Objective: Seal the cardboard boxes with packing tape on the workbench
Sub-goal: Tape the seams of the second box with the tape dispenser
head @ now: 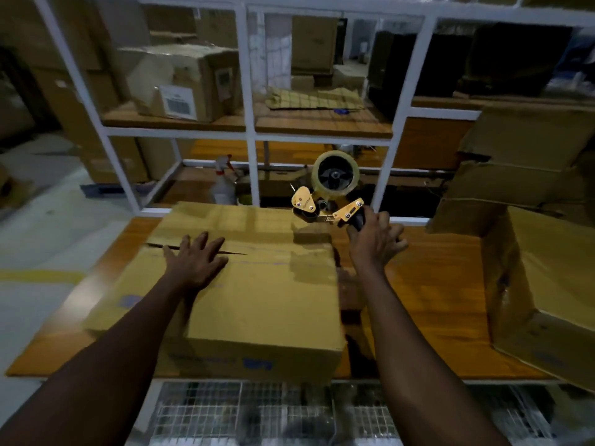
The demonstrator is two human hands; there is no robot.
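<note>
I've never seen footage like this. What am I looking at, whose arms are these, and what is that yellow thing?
No machine here: one camera worn on a person's head looks down at their own bare arms. The left hand lies flat on a closed brown cardboard box, on its top seam. The right hand grips the black handle of a yellow tape dispenser carrying a roll of packing tape, at the box's far right corner. The box stands on a wooden workbench; a second, open cardboard box lies at its right end.
</note>
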